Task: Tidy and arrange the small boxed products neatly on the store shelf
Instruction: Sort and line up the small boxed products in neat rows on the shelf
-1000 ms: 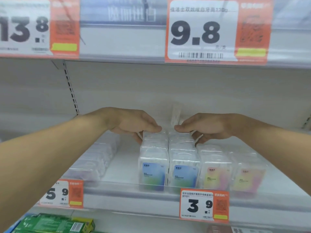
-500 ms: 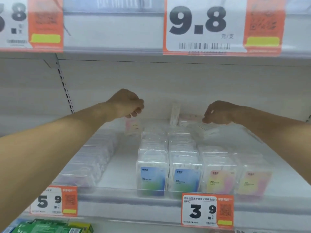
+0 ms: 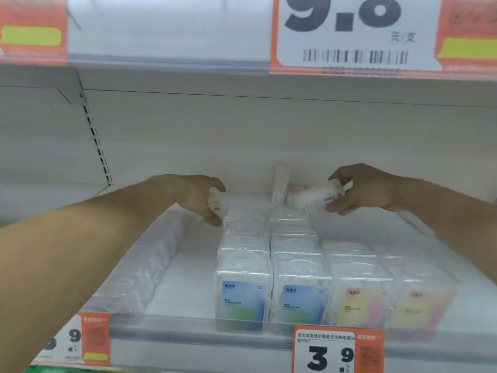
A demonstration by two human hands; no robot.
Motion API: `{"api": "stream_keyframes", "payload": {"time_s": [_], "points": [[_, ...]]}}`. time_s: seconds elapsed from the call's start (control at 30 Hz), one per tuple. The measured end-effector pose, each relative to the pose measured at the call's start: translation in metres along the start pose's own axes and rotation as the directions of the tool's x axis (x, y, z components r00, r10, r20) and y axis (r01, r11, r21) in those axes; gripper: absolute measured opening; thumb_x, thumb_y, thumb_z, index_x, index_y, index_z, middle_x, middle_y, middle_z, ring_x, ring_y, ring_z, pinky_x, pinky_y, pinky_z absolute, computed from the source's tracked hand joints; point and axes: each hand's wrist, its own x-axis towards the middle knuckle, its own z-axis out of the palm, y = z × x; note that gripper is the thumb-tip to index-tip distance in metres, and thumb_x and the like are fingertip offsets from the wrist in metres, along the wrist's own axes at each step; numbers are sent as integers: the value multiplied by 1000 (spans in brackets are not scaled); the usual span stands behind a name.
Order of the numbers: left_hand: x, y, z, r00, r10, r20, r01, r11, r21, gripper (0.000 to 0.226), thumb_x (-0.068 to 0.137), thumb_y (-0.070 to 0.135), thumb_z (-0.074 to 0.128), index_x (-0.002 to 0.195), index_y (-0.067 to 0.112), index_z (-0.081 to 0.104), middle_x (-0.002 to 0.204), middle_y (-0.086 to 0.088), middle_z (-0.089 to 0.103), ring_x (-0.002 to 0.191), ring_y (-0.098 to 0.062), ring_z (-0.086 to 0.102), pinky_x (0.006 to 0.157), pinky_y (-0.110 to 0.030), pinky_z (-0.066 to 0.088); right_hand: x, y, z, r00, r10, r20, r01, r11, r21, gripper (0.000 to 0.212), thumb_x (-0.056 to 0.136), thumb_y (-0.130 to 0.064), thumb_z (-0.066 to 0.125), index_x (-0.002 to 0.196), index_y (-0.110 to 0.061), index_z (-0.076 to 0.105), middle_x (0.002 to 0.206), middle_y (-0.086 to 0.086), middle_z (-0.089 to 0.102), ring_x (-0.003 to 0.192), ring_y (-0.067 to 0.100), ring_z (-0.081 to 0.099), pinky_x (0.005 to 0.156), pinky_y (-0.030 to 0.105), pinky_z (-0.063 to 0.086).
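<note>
Shelf (image 3: 188, 286) carries four front-facing rows of clear boxes (image 3: 243, 267), two blue-labelled, two yellow-pink. Left hand (image 3: 197, 197) has its grip curled round a pale-labelled box (image 3: 215, 201) at the rear of the blue row. Right hand (image 3: 361, 188) grasps a tilted clear box (image 3: 321, 196) above the shelf back.

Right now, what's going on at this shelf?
A person is tidying small clear boxes on a store shelf. The right hand holds one clear box lifted near the back, and the left hand grips a pinkish box behind the blue-labelled rows. Pink-labelled rows stand to the right.
</note>
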Motion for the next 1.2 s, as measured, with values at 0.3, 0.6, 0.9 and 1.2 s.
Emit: {"api": "stream_keyframes", "payload": {"time_s": [0.3, 0.6, 0.9, 1.2], "points": [[-17, 13, -27, 958, 12, -288, -201, 743, -639, 40, 72, 37, 81, 106, 21, 69, 100, 0, 65, 94, -21, 60, 86, -35, 51, -39, -5, -16, 906, -377, -194, 377, 926, -38, 50, 58, 21, 82, 93, -7, 61, 112, 19, 60, 79, 20, 63, 62, 19, 55], [-45, 78, -49, 974, 136, -182, -226, 478, -849, 60, 95, 56, 35, 115, 6, 60, 102, -23, 72, 88, -43, 70, 71, -38, 53, -67, 9, -26, 953, -269, -142, 272, 962, -3, 52, 47, -13, 96, 91, -24, 70, 113, 1, 70, 98, 18, 69, 84, 32, 55], [-47, 118, -41, 952, 248, -178, -290, 547, -785, 56, 91, 51, 51, 106, 0, 68, 100, -15, 75, 91, -27, 73, 76, -33, 61, -85, 12, -35, 960, -224, -166, 256, 943, 210, 36, 71, -5, 84, 103, -6, 68, 116, 12, 63, 87, 25, 73, 75, 37, 62], [-42, 147, -26, 856, 394, -334, -516, 660, -546, 49, 67, 15, 86, 112, 26, 72, 120, 16, 66, 113, -2, 58, 97, -19, 46, -90, 6, -32, 961, -74, -265, 199, 852, 484, 23, 73, -6, 83, 92, -4, 71, 102, 13, 70, 94, 26, 73, 80, 38, 61]]}}
